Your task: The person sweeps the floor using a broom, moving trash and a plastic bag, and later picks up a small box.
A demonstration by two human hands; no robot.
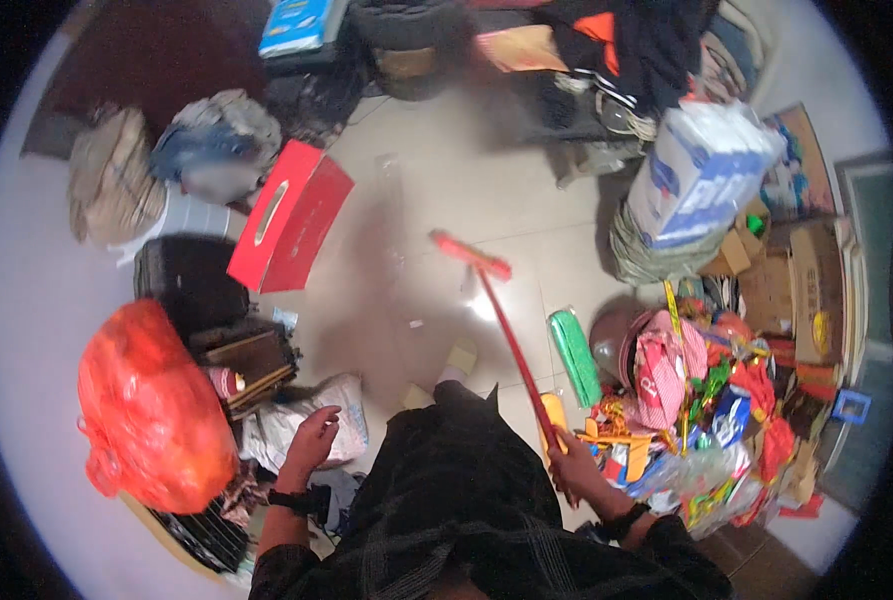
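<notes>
My right hand (571, 465) is closed round the upper handle of a red broom (511, 335). Its long stick slants away from me, and the narrow pinkish-red head (469, 254) is over the tiled floor, blurred, with no bristles clearly visible. I cannot tell whether the head touches the tiles. On the left, my left hand (313, 440) hangs loosely with its fingers partly bent and nothing in it. Nearest to it lies a white woven sack (351, 425). A long green package (573, 357) lies on the floor to the right of the broom stick.
A big red plastic bag (151, 405), a black case (191, 280) and a red box (291, 220) line the left. Tangled toys and wrappers (711, 430) crowd the right, below a tall blue-and-white package (706, 170). A small pale scrap (415, 323) lies on the floor.
</notes>
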